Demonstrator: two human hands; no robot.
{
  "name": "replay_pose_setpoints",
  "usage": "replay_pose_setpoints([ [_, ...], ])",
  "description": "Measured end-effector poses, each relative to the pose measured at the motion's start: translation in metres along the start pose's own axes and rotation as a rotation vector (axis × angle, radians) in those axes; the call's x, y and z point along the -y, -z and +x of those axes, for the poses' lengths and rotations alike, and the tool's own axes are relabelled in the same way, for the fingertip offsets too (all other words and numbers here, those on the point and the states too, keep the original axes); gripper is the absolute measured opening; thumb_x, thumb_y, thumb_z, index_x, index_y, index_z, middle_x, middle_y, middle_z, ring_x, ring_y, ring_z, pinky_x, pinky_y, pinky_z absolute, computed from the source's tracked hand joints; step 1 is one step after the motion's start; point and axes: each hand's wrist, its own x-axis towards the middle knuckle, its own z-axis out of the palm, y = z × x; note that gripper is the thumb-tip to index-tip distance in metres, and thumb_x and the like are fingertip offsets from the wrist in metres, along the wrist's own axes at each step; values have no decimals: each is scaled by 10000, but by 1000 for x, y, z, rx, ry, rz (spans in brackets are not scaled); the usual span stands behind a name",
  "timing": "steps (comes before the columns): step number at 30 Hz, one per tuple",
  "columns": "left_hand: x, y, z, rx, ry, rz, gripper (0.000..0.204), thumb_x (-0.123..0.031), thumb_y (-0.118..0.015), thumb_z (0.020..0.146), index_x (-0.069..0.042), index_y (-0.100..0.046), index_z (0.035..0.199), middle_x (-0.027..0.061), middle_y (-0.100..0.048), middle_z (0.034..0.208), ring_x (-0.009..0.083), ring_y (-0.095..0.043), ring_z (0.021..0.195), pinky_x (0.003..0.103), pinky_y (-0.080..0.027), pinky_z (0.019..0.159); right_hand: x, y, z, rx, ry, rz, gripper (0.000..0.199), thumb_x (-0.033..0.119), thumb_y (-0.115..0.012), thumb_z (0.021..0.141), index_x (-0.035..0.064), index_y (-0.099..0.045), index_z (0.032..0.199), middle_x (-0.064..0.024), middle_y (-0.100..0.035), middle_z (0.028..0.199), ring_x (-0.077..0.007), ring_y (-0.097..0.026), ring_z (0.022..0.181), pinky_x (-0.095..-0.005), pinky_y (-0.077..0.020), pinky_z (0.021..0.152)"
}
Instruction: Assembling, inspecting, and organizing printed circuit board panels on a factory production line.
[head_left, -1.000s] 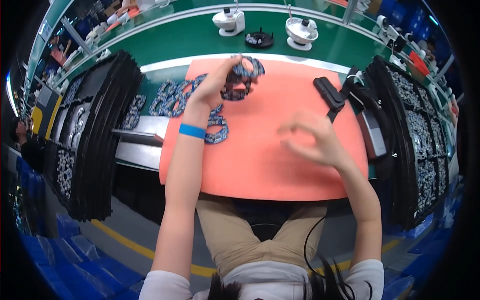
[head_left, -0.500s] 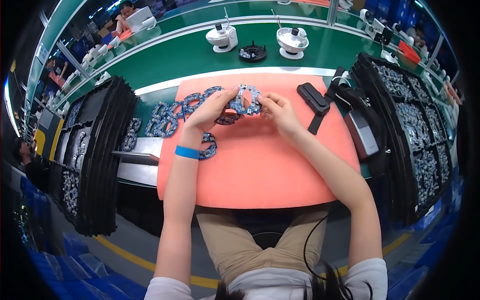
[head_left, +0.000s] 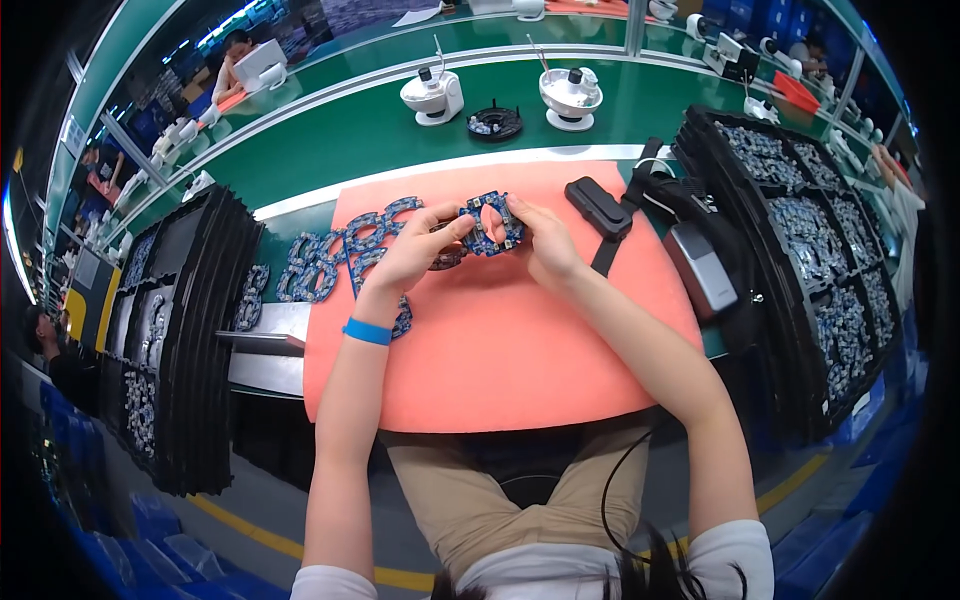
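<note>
Between my two hands I hold a blue ring-shaped circuit board (head_left: 477,240) with an opening in its middle, raised over the orange mat. My left hand (head_left: 425,245) grips its left edge, thumb on top. The fingers of my right hand (head_left: 543,232) are closed on its right edge. Just under my left hand, a dark board (head_left: 448,259) is partly hidden. More ring-shaped blue boards (head_left: 365,231) lie to the left, some on the mat and some past its edge. One board (head_left: 403,318) lies partly behind my left wrist, which wears a blue band (head_left: 367,331).
Stacked black trays with boards stand at the left (head_left: 190,340) and right (head_left: 790,260). A black device with a strap (head_left: 600,208) lies on the orange mat (head_left: 500,370), near a grey box (head_left: 702,268). White camera housings (head_left: 432,97) and a black round part (head_left: 494,123) stand beyond.
The board in my hands has turned, and its face looks darker now. My right hand has closed in on its right edge. The whole view has shifted slightly.
</note>
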Motion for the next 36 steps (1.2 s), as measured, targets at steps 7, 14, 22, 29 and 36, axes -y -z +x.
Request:
replay_pose_setpoints([
  [7,13,-10,13,-165,-131,-56,206,-217,-513,909,-36,-567,991,-17,-571,809,41,-531,643,162,-411,527,3,2,0,-79,7,54,309,335,-445,925,69,-562,819,1,-526,654,-85,-477,560,-223,-389,529],
  [14,11,-3,7,-199,17,-195,208,-192,-506,912,-3,-586,951,19,-606,794,61,-561,632,167,-424,526,-13,0,7,2,270,-313,260,138,-678,779,49,-509,956,14,-529,784,-47,-495,663,-203,-427,567],
  [22,19,3,11,-187,-23,-169,171,-191,-494,914,-45,-569,963,26,-626,842,72,-591,704,198,-459,569,0,3,4,-152,250,-340,286,134,-728,738,51,-498,885,15,-526,765,-50,-514,685,-204,-422,584],
  [29,13,-13,15,-172,-31,-51,159,-173,-510,903,-39,-589,935,21,-615,833,86,-587,732,200,-447,591,6,18,4,-186,346,-458,238,81,-708,709,43,-514,842,16,-519,749,-47,-487,674,-207,-410,588],
  [36,37,24,9,-222,-67,-50,239,-54,-471,842,-40,-459,1081,99,-597,847,143,-586,722,242,-467,602,10,13,21,-382,381,-470,201,173,-693,731,50,-563,824,18,-534,672,-68,-487,595,-239,-400,529],
])
